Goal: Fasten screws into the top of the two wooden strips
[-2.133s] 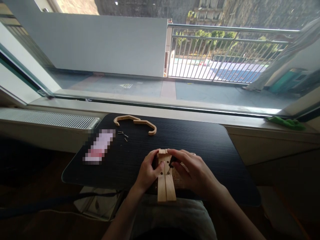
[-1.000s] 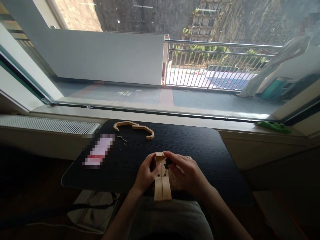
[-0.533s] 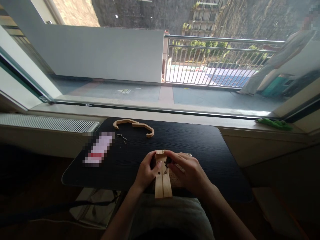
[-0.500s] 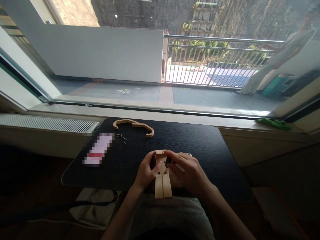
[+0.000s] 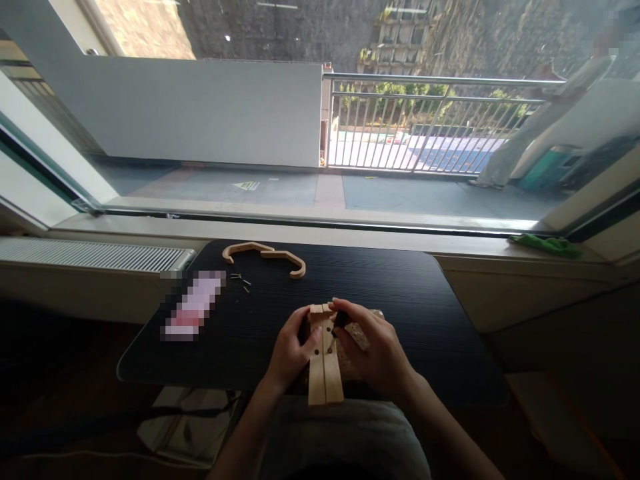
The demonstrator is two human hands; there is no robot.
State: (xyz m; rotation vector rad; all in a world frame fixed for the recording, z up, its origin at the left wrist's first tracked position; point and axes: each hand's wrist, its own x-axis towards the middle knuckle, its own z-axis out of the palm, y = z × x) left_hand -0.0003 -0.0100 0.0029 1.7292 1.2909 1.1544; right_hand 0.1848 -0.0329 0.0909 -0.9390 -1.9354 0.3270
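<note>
Two pale wooden strips (image 5: 325, 387) lie side by side near the front edge of the black table, with dark round holes in them. My left hand (image 5: 291, 348) grips them from the left, thumb on top. In my right hand (image 5: 377, 348) is a small screwdriver (image 5: 341, 320) with a dark handle. Its thin shaft slants down, and the tip meets the right strip at a hole. Under the strips and my right hand sits a speckled brown block (image 5: 356, 333), partly hidden.
Two curved wooden pieces (image 5: 285, 255) lie at the table's (image 5: 400, 280) back left. Several small screws (image 5: 240, 277) are close by, beside a blurred pink-and-white packet (image 5: 195, 307). A green cloth (image 5: 545, 245) rests on the windowsill. Beyond the glass, a person (image 5: 530, 133) stands by a railing.
The view has shifted slightly. My right hand's fingers have changed position around the screwdriver's handle, while its tip stays at the hole. My left hand keeps its hold.
</note>
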